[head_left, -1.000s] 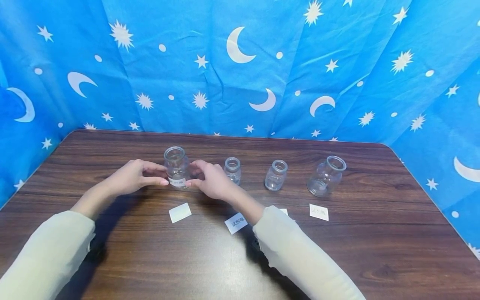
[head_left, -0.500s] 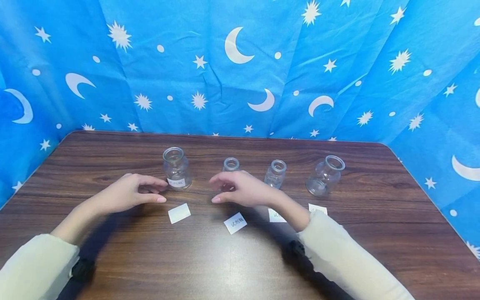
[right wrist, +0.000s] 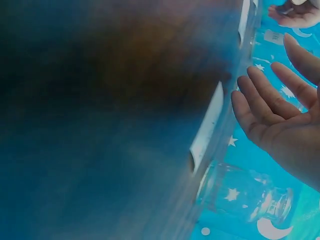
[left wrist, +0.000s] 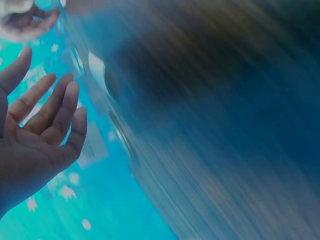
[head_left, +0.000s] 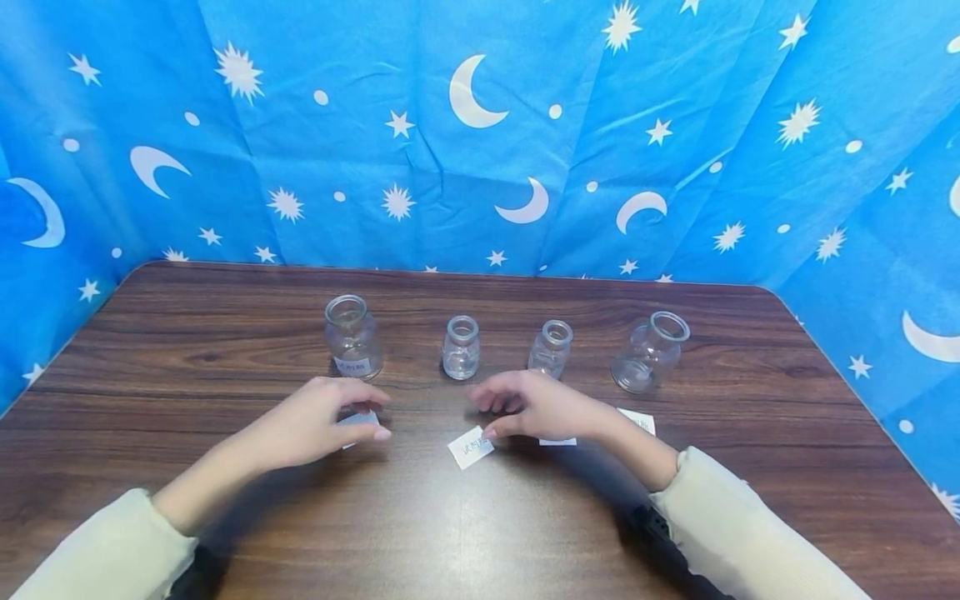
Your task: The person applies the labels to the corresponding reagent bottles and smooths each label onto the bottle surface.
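Head view shows left hand (head_left: 322, 421) and right hand (head_left: 551, 406) (thumbs and fingers apart) near white labels (head_left: 467, 450).

Head view bright, clear | pale glare (head_left: 463, 504) on the counter (head_left: 405, 550), my side of the nearest card (head_left: 469, 448) | soft shadows (head_left: 600, 483) left and right of that card | wrist views dimmer, bluish, counter blur-streaked, my fingers (left wrist: 65, 112) dusky but sharper
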Tool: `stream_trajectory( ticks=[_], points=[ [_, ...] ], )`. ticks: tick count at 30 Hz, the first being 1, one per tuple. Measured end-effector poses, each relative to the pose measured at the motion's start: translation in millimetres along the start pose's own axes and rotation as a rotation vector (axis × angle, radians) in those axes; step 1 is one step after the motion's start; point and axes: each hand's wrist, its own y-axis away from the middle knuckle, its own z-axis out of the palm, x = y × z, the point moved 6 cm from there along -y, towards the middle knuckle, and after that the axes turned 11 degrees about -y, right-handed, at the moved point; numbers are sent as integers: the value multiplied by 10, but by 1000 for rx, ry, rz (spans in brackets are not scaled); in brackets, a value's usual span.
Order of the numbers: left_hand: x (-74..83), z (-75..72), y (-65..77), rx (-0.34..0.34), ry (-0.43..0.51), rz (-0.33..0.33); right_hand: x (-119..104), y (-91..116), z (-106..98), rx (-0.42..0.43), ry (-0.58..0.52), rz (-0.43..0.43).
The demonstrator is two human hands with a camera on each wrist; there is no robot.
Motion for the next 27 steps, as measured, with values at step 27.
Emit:
stream_trajectory(
  ticks=[27],
  points=[
    [575, 578, -361, -12, -39, -35, 83, 57, 128, 58, 84, -50]
  ],
)
